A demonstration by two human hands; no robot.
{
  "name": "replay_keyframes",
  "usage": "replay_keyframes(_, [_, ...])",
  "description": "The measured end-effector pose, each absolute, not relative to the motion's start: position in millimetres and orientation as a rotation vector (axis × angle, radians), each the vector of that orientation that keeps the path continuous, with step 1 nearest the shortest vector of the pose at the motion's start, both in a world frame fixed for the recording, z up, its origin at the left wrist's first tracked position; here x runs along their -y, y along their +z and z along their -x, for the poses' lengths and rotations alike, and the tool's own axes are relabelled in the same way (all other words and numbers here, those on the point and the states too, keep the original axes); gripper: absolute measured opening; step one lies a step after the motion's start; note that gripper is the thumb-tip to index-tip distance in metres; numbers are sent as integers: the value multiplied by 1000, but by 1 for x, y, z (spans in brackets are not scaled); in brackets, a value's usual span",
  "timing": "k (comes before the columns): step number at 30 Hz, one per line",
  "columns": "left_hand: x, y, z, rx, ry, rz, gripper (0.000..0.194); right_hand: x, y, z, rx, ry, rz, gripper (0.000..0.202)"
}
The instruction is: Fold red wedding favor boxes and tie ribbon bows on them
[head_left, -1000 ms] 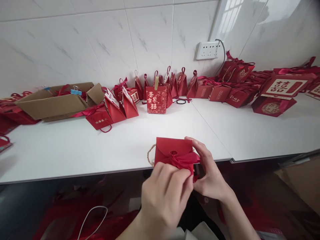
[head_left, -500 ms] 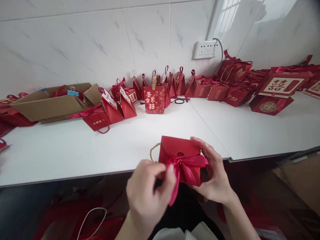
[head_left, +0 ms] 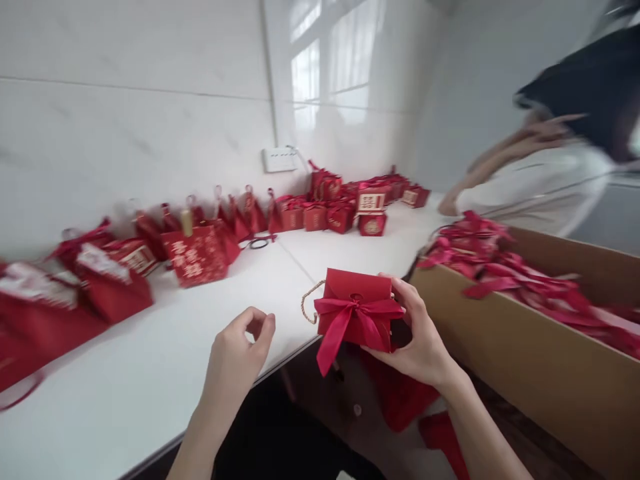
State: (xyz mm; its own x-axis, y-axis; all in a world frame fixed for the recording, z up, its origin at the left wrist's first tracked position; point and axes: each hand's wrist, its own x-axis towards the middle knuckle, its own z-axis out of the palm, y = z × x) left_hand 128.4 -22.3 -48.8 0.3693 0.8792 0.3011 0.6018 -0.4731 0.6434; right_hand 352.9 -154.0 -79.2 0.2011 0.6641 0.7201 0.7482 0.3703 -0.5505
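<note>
In the head view my right hand (head_left: 417,337) grips a small red gift box (head_left: 356,283) by its right side, thumb below and fingers behind. A crimson ribbon bow (head_left: 355,310) is tied across the box front, its tails hanging down. From the box's left side loops a twisted gold cord handle (head_left: 309,303). My left hand (head_left: 240,353) is apart from the box, to its left above the table edge. Its thumb and index fingertips meet in a loose pinch with nothing visible between them.
A cardboard box (head_left: 500,307) full of red ribboned boxes stands at right. Along the wall on the white table (head_left: 270,287) are several red gift boxes (head_left: 315,217) and a red patterned bag (head_left: 197,257). Another person (head_left: 540,160), blurred, is at the upper right.
My left hand has come off the ribbon and moved left. The view has swung right, bringing the cardboard box of ribboned boxes and another person into sight.
</note>
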Motion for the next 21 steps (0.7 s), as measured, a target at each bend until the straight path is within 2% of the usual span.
replay_keyframes(3, [21, -41, -192, -938, 719, -2395, 23, 202, -76, -380, 1330, -196, 1553, 91])
replay_keyframes(6, [35, -31, -265, -432, 739, -2565, 15, 264, -78, -396, 1185, -249, 1721, 93])
replay_keyframes(11, [71, -31, -367, 179, 770, -2728, 33, 360, -64, -413, 843, -585, 1844, 84])
replay_keyframes(14, [85, -45, -403, 216, 655, -2827, 40, 390, -34, -441, 552, -695, 1891, 86])
replay_keyframes(16, [90, -55, -416, 144, 559, -2877, 45, 396, -12, -473, 518, -747, 1855, 98])
replay_keyframes(21, [91, -70, -416, 107, 382, -2912, 64, 386, 8, -568, 467, -564, 2067, 103])
